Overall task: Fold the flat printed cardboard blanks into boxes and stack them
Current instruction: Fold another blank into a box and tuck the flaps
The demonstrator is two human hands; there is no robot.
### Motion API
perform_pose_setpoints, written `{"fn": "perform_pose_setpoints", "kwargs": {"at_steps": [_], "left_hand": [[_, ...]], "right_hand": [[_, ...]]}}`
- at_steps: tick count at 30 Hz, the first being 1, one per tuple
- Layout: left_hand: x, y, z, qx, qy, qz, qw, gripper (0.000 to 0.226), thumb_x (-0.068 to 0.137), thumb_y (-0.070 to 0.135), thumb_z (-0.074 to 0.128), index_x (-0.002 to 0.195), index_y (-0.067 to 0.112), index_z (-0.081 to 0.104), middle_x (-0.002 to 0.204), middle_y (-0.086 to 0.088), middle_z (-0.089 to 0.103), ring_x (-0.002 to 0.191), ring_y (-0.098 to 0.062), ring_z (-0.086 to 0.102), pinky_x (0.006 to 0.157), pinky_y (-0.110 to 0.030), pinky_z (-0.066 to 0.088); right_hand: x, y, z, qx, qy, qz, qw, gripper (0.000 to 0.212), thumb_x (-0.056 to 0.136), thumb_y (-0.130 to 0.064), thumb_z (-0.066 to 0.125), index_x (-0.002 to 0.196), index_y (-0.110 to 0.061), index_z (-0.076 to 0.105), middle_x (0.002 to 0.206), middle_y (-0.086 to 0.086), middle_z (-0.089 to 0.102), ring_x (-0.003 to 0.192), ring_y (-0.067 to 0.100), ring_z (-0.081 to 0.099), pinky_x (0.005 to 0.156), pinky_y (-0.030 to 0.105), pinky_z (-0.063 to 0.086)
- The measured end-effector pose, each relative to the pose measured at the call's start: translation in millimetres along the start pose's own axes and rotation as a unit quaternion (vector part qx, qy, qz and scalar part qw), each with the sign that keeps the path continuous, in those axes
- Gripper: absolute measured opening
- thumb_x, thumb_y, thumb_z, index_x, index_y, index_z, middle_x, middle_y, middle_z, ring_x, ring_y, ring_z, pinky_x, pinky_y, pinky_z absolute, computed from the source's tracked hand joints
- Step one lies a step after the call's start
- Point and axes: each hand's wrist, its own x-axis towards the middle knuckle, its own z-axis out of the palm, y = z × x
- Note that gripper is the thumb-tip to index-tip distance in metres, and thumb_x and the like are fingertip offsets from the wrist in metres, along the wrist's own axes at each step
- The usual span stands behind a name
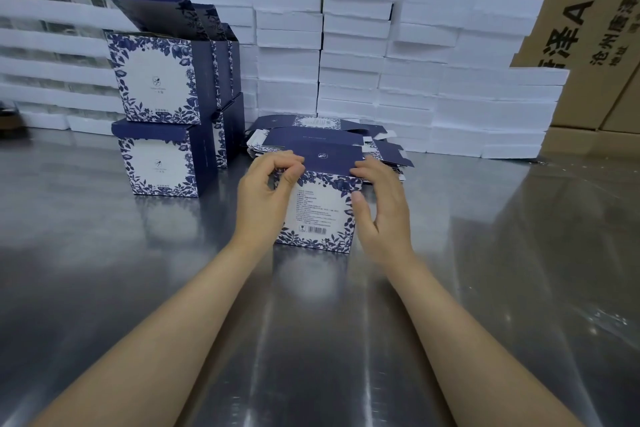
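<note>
A blue-and-white floral box point(317, 210) stands on the steel table point(104, 270) in front of me, its barcode side facing me and its navy lid folded over the top. My left hand point(268, 191) pinches the box's top left corner with curled fingers. My right hand point(379, 199) rests on the top right corner, fingers on the lid edge and thumb against the front face. Behind the box lies a pile of flat navy blanks point(322, 135). At the left stand folded boxes point(159, 121) stacked two high, the upper ones with lids raised.
White foam trays point(433, 80) are piled in several stacks along the back of the table. Brown shipping cartons point(588, 28) with black print rise behind them. More foam layers point(45, 45) fill the far left.
</note>
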Motion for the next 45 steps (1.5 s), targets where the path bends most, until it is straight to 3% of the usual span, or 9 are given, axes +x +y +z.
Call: {"fn": "perform_pose_setpoints", "kwargs": {"at_steps": [4, 7, 11, 16, 23, 27, 32, 39, 45], "left_hand": [[4, -1, 4, 0.032, 0.063, -0.057, 0.996, 0.010, 0.096, 0.014, 0.058, 0.091, 0.020, 0.065, 0.128, 0.006, 0.050, 0.125, -0.012, 0.047, 0.101, -0.027, 0.040], [5, 4, 10, -0.001, 0.039, -0.158, 0.987, 0.010, 0.095, 0.024, 0.058, 0.103, 0.029, 0.062, 0.143, 0.002, 0.034, 0.135, -0.011, 0.035, 0.113, -0.033, 0.032], [1, 13, 17, -0.060, -0.046, -0.219, 0.973, 0.042, 0.085, 0.045, 0.063, 0.125, 0.040, 0.048, 0.149, 0.007, 0.027, 0.138, -0.009, 0.031, 0.116, -0.034, 0.026], [4, 13, 16, -0.086, -0.091, -0.255, 0.959, 0.071, 0.079, 0.045, 0.069, 0.142, 0.043, 0.034, 0.151, 0.011, 0.022, 0.135, -0.004, 0.030, 0.107, -0.027, 0.026], [3, 17, 24, -0.091, -0.057, -0.279, 0.954, 0.062, 0.086, 0.032, 0.064, 0.139, 0.046, 0.035, 0.147, 0.013, 0.020, 0.114, 0.007, 0.039, 0.091, -0.022, 0.028], [4, 22, 27, -0.078, -0.036, -0.281, 0.956, 0.055, 0.085, 0.029, 0.061, 0.134, 0.043, 0.040, 0.142, 0.010, 0.025, 0.098, 0.017, 0.038, 0.072, -0.012, 0.028], [5, 25, 27, -0.075, -0.032, -0.281, 0.956, 0.052, 0.085, 0.027, 0.061, 0.132, 0.040, 0.042, 0.140, 0.009, 0.027, 0.095, 0.016, 0.037, 0.071, -0.011, 0.029], [5, 28, 28, -0.083, -0.045, -0.270, 0.958, 0.048, 0.086, 0.024, 0.059, 0.128, 0.041, 0.043, 0.141, 0.009, 0.028, 0.102, 0.016, 0.039, 0.075, -0.012, 0.030], [2, 28, 30, -0.087, -0.058, -0.248, 0.963, 0.047, 0.092, 0.021, 0.054, 0.135, 0.037, 0.042, 0.143, 0.009, 0.038, 0.121, -0.004, 0.045, 0.093, -0.020, 0.034]], "right_hand": [[1, -9, 6, -0.032, 0.005, -0.052, 0.998, 0.027, 0.086, -0.015, 0.066, 0.110, -0.002, 0.065, 0.113, 0.009, 0.065, 0.113, 0.021, 0.055, 0.099, 0.040, 0.042], [3, -18, 12, -0.033, 0.008, -0.046, 0.998, 0.034, 0.082, -0.020, 0.075, 0.111, -0.005, 0.065, 0.110, 0.004, 0.066, 0.108, 0.016, 0.054, 0.097, 0.033, 0.040], [4, -29, 14, 0.006, 0.001, -0.029, 1.000, 0.036, 0.089, -0.022, 0.061, 0.122, -0.009, 0.057, 0.106, -0.001, 0.065, 0.103, 0.013, 0.053, 0.095, 0.029, 0.038], [7, -26, 8, 0.013, -0.020, -0.015, 1.000, 0.028, 0.091, -0.016, 0.049, 0.114, -0.006, 0.061, 0.108, 0.001, 0.063, 0.103, 0.017, 0.053, 0.093, 0.040, 0.042], [10, -25, 13, -0.050, 0.003, -0.027, 0.998, 0.027, 0.089, -0.022, 0.042, 0.095, -0.011, 0.065, 0.101, -0.004, 0.064, 0.097, 0.014, 0.053, 0.090, 0.037, 0.037], [16, -22, 15, -0.052, 0.030, -0.015, 0.998, 0.028, 0.089, -0.020, 0.039, 0.087, -0.012, 0.066, 0.093, -0.003, 0.064, 0.094, 0.013, 0.054, 0.095, 0.045, 0.038], [19, -9, 13, -0.061, 0.056, 0.031, 0.996, 0.031, 0.089, -0.020, 0.038, 0.085, -0.011, 0.068, 0.093, 0.002, 0.063, 0.094, 0.021, 0.055, 0.093, 0.038, 0.037], [19, 11, 10, -0.017, 0.091, 0.139, 0.986, 0.025, 0.090, -0.016, 0.038, 0.089, -0.016, 0.063, 0.107, -0.010, 0.046, 0.104, 0.006, 0.048, 0.075, 0.007, 0.034], [13, 24, -9, 0.037, 0.095, 0.108, 0.989, 0.021, 0.088, -0.004, 0.041, 0.094, -0.007, 0.061, 0.100, -0.016, 0.050, 0.097, -0.001, 0.050, 0.083, 0.015, 0.039]]}}
